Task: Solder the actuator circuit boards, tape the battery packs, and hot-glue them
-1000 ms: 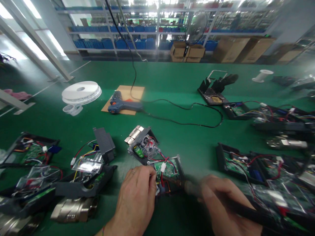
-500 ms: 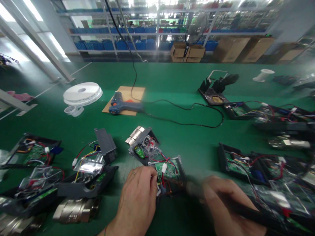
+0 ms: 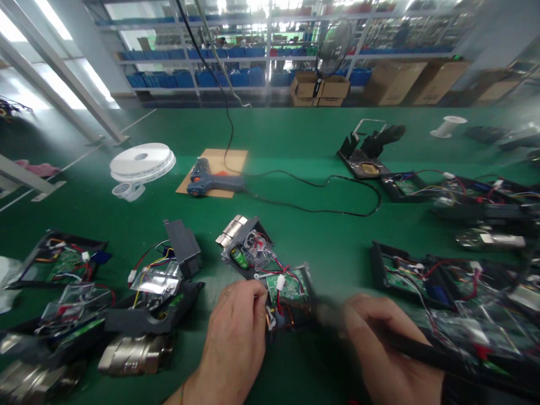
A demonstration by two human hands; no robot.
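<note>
My right hand (image 3: 386, 346) is wrapped around a soldering iron (image 3: 331, 318), its handle slightly blurred. The iron's coppery tip points left, over the lower part of a green circuit board (image 3: 293, 287) in a dark open case, close to red wires. At the case's left edge, my left hand (image 3: 236, 334) has thumb and fingers pinched together; what lies between them is hidden. A white connector (image 3: 280, 282) with red wires rests on the board. Cables join this case to another dark housing half (image 3: 242, 259) with a metal valve fitting (image 3: 232, 230).
A blue glue gun (image 3: 215, 183) lies on brown card, its cord looping right. White tape rolls (image 3: 142, 160) sit at the left. A black soldering stand (image 3: 365, 160) is at the back right. More opened units (image 3: 154, 304) flank both sides, with a metal valve (image 3: 135, 354) by my left arm.
The camera view has shifted slightly. Both hands keep nearly the same places, and the iron's tip stays over the lower part of the board.
</note>
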